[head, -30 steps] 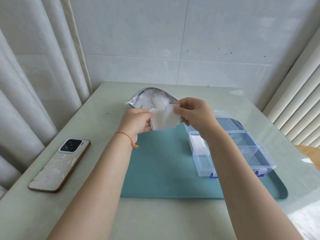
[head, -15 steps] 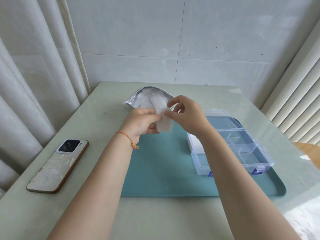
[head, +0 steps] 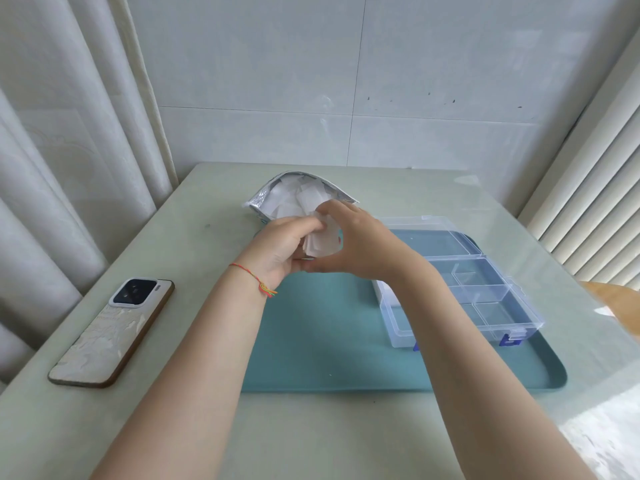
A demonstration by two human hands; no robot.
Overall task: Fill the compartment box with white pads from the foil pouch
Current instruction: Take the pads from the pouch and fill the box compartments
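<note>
Both hands, left hand (head: pixel 282 245) and right hand (head: pixel 360 244), grip a white pad stack (head: pixel 322 242), fingers curled. Likely next: carry to compartment box (head: pixel 485 289).

A home corner: pale curtains (head: pixel 52 168), tiled wall (head: pixel 346 81), glass-topped table (head: pixel 104 427) and a phone (head: pixel 110 330) lying on it.

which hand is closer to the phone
Left. The left hand holds the pads over the mat, up and right of the phone. The right hand is further right, beyond the left.
</note>
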